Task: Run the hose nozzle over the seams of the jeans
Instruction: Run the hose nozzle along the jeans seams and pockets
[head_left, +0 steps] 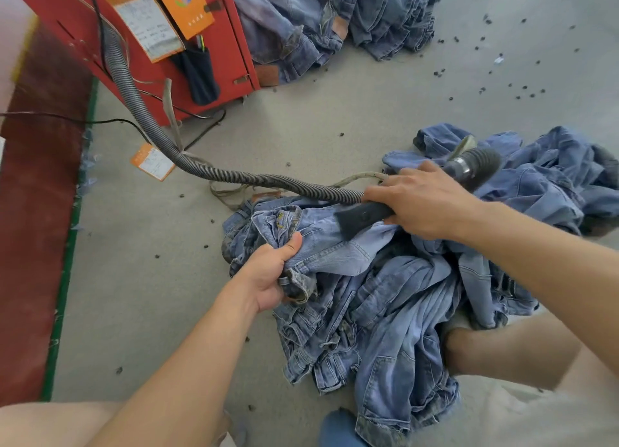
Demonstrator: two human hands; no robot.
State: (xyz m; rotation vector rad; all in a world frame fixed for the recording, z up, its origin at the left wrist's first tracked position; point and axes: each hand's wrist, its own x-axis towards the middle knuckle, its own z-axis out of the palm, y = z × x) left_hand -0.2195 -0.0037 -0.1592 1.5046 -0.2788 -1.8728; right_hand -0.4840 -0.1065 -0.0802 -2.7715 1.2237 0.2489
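Observation:
A heap of blue jeans [385,312] lies on the floor in front of me. My left hand [271,275] grips the waistband edge of the top pair and holds it up. My right hand [422,205] grips the dark hose nozzle [360,219], whose flat mouth rests on the denim just right of the waistband button. A grey ribbed hose [187,165] runs from under my right hand up and left to the red machine. A second dark hose end [477,166] sticks out beyond my right hand.
The red machine [160,44] stands at the back left with cables and orange tags. More jeans [335,21] are piled behind it. Another denim heap [552,185] lies at the right. Dark lint bits dot the grey concrete floor [368,94]. My knees frame the bottom.

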